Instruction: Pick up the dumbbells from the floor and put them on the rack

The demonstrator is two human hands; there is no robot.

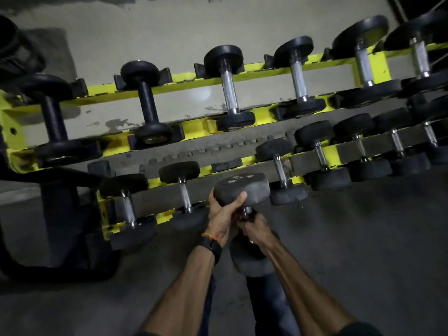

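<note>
A yellow rack (194, 78) spans the view, dumbbells on both tiers. Before its lower tier, the left hand (221, 215) cups the upper head of a dumbbell (242, 189); pale marks on that head are unreadable. The right hand (254, 226) grips its handle, touching the left.

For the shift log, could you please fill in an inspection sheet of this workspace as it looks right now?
Surface: dark floor, bare where visible.
Job's things: held dumbbell in front of an open slot on the yellow rack's lower tier; other dumbbells racked on both tiers.
Clutter: nothing seen.
Grippers: left hand cups the upper head; right hand grips the handle.
Cables: nothing seen.
Surroundings: scuffed grey wall; dark equipment base at left.
</note>
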